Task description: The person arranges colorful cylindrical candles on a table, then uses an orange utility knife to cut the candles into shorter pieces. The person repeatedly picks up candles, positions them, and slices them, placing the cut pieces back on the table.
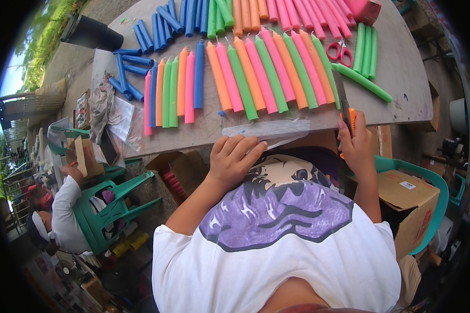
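My right hand (357,143) is closed round the orange handle of a cutter knife (352,119). Its dark blade points away from me, alongside the last green candle of a row. At the table's near edge, the curled fingers of my left hand (237,159) grip the edge of a clear plastic wrapper (277,128). Just beyond lies a row of orange, pink and green candles (269,73), side by side with wicks pointing away. To its left is a smaller group of pink, blue, orange and green candles (173,91). A loose green candle (363,82) slants right of the blade.
Red-handled scissors (339,52) lie beside several green candles (365,51). More candles in colour groups line the far side, with a black tumbler (91,34) at far left. A grey rag (103,107) hangs at the left edge. Another person (68,219) is near a green chair (112,208).
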Action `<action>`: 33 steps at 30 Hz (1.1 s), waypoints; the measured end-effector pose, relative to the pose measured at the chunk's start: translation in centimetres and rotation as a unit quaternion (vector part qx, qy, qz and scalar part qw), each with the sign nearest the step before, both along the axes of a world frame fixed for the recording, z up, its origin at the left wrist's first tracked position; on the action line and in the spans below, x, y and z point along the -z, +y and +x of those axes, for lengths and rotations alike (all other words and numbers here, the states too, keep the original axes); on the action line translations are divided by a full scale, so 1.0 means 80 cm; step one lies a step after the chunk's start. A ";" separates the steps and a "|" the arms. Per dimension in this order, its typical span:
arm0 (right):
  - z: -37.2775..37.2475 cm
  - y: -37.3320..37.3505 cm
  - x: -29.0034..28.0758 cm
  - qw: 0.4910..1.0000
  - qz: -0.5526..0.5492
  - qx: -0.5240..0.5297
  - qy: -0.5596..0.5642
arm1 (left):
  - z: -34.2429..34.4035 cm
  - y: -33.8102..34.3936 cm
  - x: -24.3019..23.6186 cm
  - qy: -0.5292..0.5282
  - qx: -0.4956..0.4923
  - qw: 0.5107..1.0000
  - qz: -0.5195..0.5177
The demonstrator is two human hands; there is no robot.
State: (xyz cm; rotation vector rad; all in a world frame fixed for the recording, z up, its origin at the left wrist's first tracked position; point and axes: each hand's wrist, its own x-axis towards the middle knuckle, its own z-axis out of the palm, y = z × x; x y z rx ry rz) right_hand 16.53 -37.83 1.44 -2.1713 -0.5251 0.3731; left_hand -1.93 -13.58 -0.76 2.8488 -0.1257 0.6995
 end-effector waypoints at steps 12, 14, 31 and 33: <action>0.003 0.002 -0.002 1.000 -0.004 0.007 -0.021 | -0.009 0.018 0.016 -0.030 -0.106 0.985 -0.133; 0.003 0.004 -0.003 1.000 -0.005 0.009 -0.019 | -0.012 0.009 0.020 -0.038 -0.067 0.985 -0.152; 0.002 -0.002 0.001 1.000 -0.016 0.025 -0.008 | -0.090 0.020 0.157 0.016 -0.229 0.936 -0.265; 0.003 -0.001 0.003 0.999 -0.006 0.022 -0.025 | -0.089 0.026 0.167 0.178 -0.252 0.901 -0.305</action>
